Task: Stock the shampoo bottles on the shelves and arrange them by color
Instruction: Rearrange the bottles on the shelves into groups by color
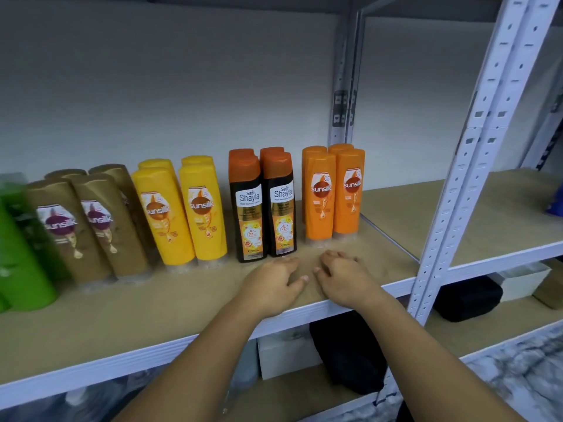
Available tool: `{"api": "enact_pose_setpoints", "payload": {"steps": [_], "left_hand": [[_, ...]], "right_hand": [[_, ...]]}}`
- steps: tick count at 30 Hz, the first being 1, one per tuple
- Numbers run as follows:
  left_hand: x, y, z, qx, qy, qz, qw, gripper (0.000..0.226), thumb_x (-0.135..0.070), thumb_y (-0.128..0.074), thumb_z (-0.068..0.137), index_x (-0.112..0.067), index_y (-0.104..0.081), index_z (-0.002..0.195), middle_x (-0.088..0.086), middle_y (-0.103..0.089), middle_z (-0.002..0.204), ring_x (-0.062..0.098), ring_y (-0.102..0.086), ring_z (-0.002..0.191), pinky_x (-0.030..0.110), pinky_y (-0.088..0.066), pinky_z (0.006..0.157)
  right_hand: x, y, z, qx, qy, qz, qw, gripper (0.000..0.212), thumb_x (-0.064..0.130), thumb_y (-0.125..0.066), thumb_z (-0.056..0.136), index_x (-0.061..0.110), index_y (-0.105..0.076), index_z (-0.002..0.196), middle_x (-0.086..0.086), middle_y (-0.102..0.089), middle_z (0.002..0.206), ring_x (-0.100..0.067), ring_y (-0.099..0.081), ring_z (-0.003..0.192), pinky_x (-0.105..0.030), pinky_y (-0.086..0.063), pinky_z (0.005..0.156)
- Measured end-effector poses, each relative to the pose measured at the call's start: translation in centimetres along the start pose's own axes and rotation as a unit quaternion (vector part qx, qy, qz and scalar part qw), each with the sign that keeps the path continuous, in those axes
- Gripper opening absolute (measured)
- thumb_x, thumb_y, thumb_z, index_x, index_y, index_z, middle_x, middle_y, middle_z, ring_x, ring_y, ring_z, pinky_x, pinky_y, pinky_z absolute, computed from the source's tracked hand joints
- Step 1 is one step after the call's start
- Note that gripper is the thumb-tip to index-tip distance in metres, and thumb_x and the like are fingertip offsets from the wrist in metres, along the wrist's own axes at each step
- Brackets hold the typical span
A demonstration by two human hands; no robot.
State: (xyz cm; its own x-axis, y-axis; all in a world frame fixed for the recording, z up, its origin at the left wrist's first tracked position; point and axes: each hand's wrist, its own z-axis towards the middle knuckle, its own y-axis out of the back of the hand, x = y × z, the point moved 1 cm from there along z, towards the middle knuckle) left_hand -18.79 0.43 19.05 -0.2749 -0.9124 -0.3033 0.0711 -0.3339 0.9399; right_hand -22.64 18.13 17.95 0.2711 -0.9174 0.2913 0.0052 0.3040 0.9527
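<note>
Shampoo bottles stand in colour groups along the wooden shelf: green bottles at the far left, then gold bottles, yellow bottles, black bottles with orange caps and orange bottles. My left hand rests on the shelf board just in front of the black bottles, fingers relaxed, holding nothing. My right hand lies beside it on the board, in front of the orange bottles, also holding nothing.
A white perforated upright divides this bay from the bay to the right, where a blue object shows at the edge. Below are white boxes and black bags. The wall closes the back.
</note>
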Motion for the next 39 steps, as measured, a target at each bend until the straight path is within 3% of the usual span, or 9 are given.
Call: {"api": "enact_pose_setpoints", "payload": {"steps": [3, 6, 9, 16, 20, 24, 31, 39], "left_hand": [[1.5, 1.0, -2.3, -0.003, 0.007, 0.004, 1.000, 0.055, -0.052, -0.046, 0.100, -0.019, -0.051, 0.144, -0.001, -0.045, 0.155, 0.019, -0.045, 0.138, 0.033, -0.041, 0.109], [3.3, 2.1, -4.8, -0.007, 0.031, 0.006, 0.999, 0.052, -0.051, -0.048, 0.100, -0.017, -0.056, 0.138, 0.001, -0.052, 0.148, 0.021, -0.050, 0.132, 0.036, -0.043, 0.107], [5.7, 3.3, -7.6, -0.020, 0.058, 0.006, 0.998, 0.049, -0.050, -0.051, 0.099, -0.016, -0.060, 0.133, 0.001, -0.058, 0.140, 0.021, -0.054, 0.124, 0.035, -0.046, 0.101], [10.3, 5.2, -12.9, -0.065, 0.118, -0.005, 0.991, 0.049, -0.047, -0.054, 0.098, -0.018, -0.060, 0.137, -0.002, -0.057, 0.143, 0.017, -0.052, 0.129, 0.030, -0.041, 0.108], [12.4, 5.6, -14.4, -0.084, 0.144, -0.008, 0.986, 0.049, -0.051, -0.054, 0.097, -0.021, -0.060, 0.136, -0.006, -0.059, 0.139, 0.015, -0.055, 0.122, 0.032, -0.044, 0.105], [13.6, 6.8, -14.1, -0.058, 0.156, 0.002, 0.986, 0.045, -0.049, -0.057, 0.096, -0.020, -0.062, 0.130, -0.005, -0.062, 0.132, 0.018, -0.058, 0.114, 0.036, -0.049, 0.097], [15.1, 6.8, -13.6, -0.048, 0.155, -0.012, 0.987, 0.047, -0.049, -0.053, 0.098, -0.020, -0.055, 0.135, 0.001, -0.058, 0.137, 0.022, -0.056, 0.119, 0.040, -0.048, 0.097], [15.3, 6.0, -11.8, -0.062, 0.174, -0.019, 0.983, 0.059, -0.061, -0.045, 0.096, -0.025, -0.041, 0.142, 0.007, -0.043, 0.153, 0.032, -0.046, 0.136, 0.045, -0.045, 0.105]], "right_hand": [[2.6, -0.5, -0.8, 0.014, 0.032, 0.010, 0.999, 0.037, 0.039, -0.037, 0.104, 0.015, -0.056, 0.125, -0.003, -0.050, 0.144, -0.023, -0.037, 0.139, -0.050, -0.019, 0.117], [5.5, -1.0, -1.7, 0.020, 0.074, 0.015, 0.997, 0.030, 0.038, -0.041, 0.102, 0.017, -0.059, 0.111, -0.003, -0.058, 0.129, -0.024, -0.046, 0.129, -0.048, -0.029, 0.112], [9.1, -1.3, -2.8, 0.017, 0.119, 0.030, 0.992, 0.023, 0.037, -0.046, 0.101, 0.017, -0.056, 0.096, -0.003, -0.060, 0.110, -0.023, -0.052, 0.113, -0.041, -0.038, 0.099], [15.4, -2.6, -3.5, 0.017, 0.166, 0.070, 0.983, 0.028, 0.040, -0.054, 0.097, 0.013, -0.057, 0.091, 0.000, -0.056, 0.084, -0.024, -0.055, 0.084, -0.033, -0.039, 0.072], [17.5, -3.3, -3.0, 0.002, 0.150, 0.100, 0.984, 0.032, 0.043, -0.056, 0.096, 0.011, -0.061, 0.101, -0.005, -0.062, 0.093, -0.027, -0.058, 0.089, -0.037, -0.049, 0.077], [18.9, -3.8, -1.9, -0.002, 0.116, 0.116, 0.986, 0.031, 0.045, -0.054, 0.096, 0.015, -0.060, 0.100, -0.003, -0.063, 0.090, -0.023, -0.059, 0.087, -0.035, -0.049, 0.074], [20.1, -5.0, -0.9, -0.022, 0.119, 0.071, 0.990, 0.027, 0.044, -0.053, 0.095, 0.018, -0.056, 0.091, -0.007, -0.062, 0.098, -0.028, -0.060, 0.093, -0.038, -0.051, 0.079], [19.6, -6.2, 0.2, -0.043, 0.137, 0.063, 0.988, 0.037, 0.046, -0.051, 0.096, 0.013, -0.060, 0.111, -0.012, -0.059, 0.119, -0.030, -0.054, 0.113, -0.039, -0.046, 0.096]]}}
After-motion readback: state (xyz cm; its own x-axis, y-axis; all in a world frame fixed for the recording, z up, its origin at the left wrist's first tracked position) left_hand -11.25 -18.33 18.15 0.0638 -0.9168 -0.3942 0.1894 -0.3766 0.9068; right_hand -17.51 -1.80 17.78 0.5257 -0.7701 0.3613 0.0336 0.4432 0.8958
